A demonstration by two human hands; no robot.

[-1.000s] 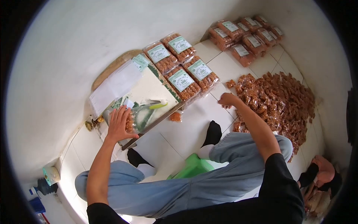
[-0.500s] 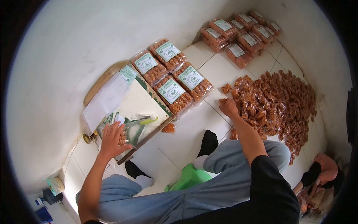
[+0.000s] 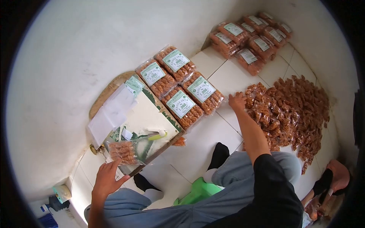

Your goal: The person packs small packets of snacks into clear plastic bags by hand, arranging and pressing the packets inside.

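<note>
My left hand (image 3: 107, 179) is open, thumb apart, its fingertips at the near edge of a clear plastic bag (image 3: 123, 152) partly filled with small brown snack packets. The bag lies flat on a low board-topped table (image 3: 152, 117). A green-and-white stapler (image 3: 157, 135) lies just beyond the bag. My right hand (image 3: 237, 102) reaches down to the left edge of a large heap of small snack packets (image 3: 281, 110) on the floor. Its fingers are bent over a small packet there, mostly hidden by the hand.
Filled, labelled bags (image 3: 180, 104) stand in a block beside the table. More packed bags (image 3: 249, 41) are stacked against the far wall. Empty plastic bags (image 3: 110, 114) and green labels (image 3: 134, 84) lie on the table's left. A green stool (image 3: 197, 192) is beneath me; another person (image 3: 329, 182) sits at lower right.
My left hand has drawn back from on top of the bag toward me, uncovering it. My right hand has shifted slightly along the heap's edge, over a loose packet. The view has shifted slightly.
</note>
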